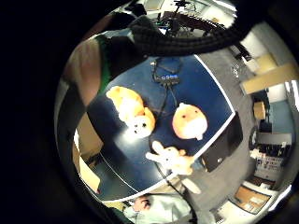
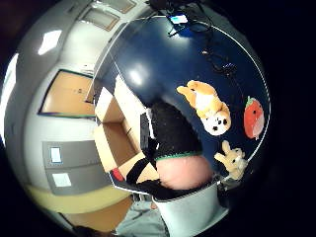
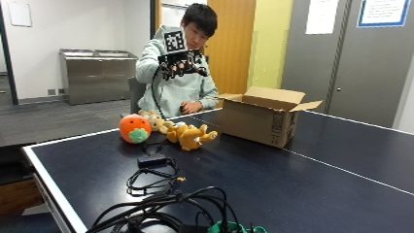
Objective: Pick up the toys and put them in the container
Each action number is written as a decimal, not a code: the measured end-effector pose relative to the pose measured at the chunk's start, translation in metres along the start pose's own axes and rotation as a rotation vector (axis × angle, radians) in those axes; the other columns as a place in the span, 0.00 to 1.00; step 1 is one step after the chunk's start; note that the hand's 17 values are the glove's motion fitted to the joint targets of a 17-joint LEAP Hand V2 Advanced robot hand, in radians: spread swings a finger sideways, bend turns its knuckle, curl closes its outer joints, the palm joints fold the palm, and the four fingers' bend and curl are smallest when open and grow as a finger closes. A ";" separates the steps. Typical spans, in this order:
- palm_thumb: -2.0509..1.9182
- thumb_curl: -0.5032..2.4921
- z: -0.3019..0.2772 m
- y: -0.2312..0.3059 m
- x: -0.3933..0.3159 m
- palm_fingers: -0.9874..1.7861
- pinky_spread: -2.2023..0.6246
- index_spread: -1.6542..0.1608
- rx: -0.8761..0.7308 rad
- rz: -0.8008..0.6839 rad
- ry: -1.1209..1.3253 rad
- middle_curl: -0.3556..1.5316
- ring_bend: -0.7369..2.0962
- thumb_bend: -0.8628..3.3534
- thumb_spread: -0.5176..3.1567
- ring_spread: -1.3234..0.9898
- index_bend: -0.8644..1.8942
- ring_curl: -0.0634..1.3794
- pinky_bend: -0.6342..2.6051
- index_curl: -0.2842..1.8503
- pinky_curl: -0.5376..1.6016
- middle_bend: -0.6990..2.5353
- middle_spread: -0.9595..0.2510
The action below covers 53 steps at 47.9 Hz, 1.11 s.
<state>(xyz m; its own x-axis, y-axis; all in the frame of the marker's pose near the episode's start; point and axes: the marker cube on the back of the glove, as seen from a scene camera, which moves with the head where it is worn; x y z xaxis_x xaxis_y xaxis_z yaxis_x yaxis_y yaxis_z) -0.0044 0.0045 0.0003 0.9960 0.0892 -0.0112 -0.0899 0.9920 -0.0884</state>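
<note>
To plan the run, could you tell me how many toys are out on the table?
3, in a row beside the cardboard box: the round orange toy, the pale rabbit partly behind it, and the orange dog nearest the box. The box's inside is hidden.

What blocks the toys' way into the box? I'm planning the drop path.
Nothing visible does. The orange dog toy, round orange toy and beige toy lie beside the open cardboard box, flaps up; the gloved right hand hovers above.

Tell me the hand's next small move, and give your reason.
Probably lower the gloved right hand toward the orange dog toy. The hand hangs raised above the table, holding nothing, and all three toys lie outside the open cardboard box.
</note>
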 end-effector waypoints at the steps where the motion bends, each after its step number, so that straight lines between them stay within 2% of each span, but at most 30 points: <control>1: 0.52 0.17 0.001 0.000 0.000 0.44 0.79 0.88 -0.003 0.004 0.000 0.20 0.33 0.21 0.27 0.58 0.33 0.05 0.38 0.13 0.31 0.27 0.81; 6: 0.52 0.19 0.013 -0.006 0.001 0.41 0.79 0.86 0.000 -0.098 0.007 0.23 0.35 0.21 0.36 0.59 0.34 0.08 0.42 0.15 0.35 0.28 0.82; 10: 0.52 0.20 0.026 -0.014 -0.003 0.40 0.80 0.85 0.039 -0.005 0.017 0.24 0.35 0.21 0.42 0.59 0.35 0.09 0.44 0.16 0.37 0.28 0.83; 14: 0.52 0.20 0.040 -0.015 0.000 0.38 0.80 0.85 -0.009 -0.071 0.047 0.26 0.36 0.21 0.45 0.59 0.35 0.10 0.45 0.17 0.38 0.28 0.84; 21: 0.51 0.22 0.074 -0.041 0.009 0.34 0.80 0.85 0.117 0.020 0.073 0.28 0.36 0.20 0.48 0.60 0.36 0.11 0.47 0.19 0.39 0.28 0.85; 28: 0.51 0.23 0.109 -0.031 0.021 0.33 0.80 0.85 -0.083 0.046 0.109 0.30 0.36 0.20 0.49 0.60 0.36 0.12 0.48 0.20 0.40 0.28 0.86; 38: 0.50 0.24 0.166 -0.028 0.033 0.32 0.80 0.85 -0.198 0.040 0.195 0.31 0.37 0.19 0.47 0.60 0.35 0.14 0.50 0.20 0.40 0.27 0.87; 46: 0.51 0.24 0.201 -0.023 0.044 0.38 0.79 0.85 -0.250 0.039 0.309 0.34 0.48 0.20 0.46 0.59 0.31 0.20 0.51 0.18 0.41 0.31 0.83; 53: 0.54 0.26 0.208 -0.025 0.048 0.46 0.75 0.84 -0.135 -0.005 0.311 0.38 0.63 0.21 0.47 0.53 0.28 0.28 0.54 0.14 0.41 0.37 0.77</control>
<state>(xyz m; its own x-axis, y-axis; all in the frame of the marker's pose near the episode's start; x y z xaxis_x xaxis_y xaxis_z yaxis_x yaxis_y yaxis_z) 0.0463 0.0026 0.2087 0.9496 0.0322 -0.3118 -0.1052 0.9697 -0.2204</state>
